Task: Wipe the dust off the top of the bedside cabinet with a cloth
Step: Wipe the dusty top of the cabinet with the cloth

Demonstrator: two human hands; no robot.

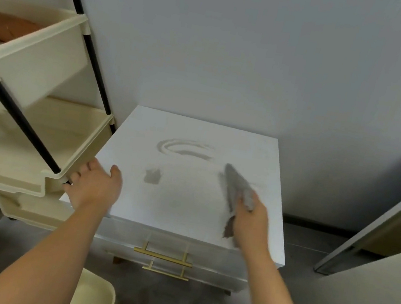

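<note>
Dust covers the white top of the bedside cabinet [186, 202], and some marks are drawn in it: a curved ring mark [185, 149] near the back and a small dark smudge [153, 176] left of the middle. The right hand [252, 222] is closed around a grey cloth [237, 187], which it holds bunched in the fingers. The cloth lies on the right part of the top, its pointed end toward the wall [235, 53]. The picture is blurred around it. The left hand [95, 185] is spread open and rests at the left front edge of the cabinet, thumb on the top. A cream shelf rack [29, 126] stands just beside the cabinet on the left. Two gold handles [165, 257] are on the drawer fronts below.
</note>
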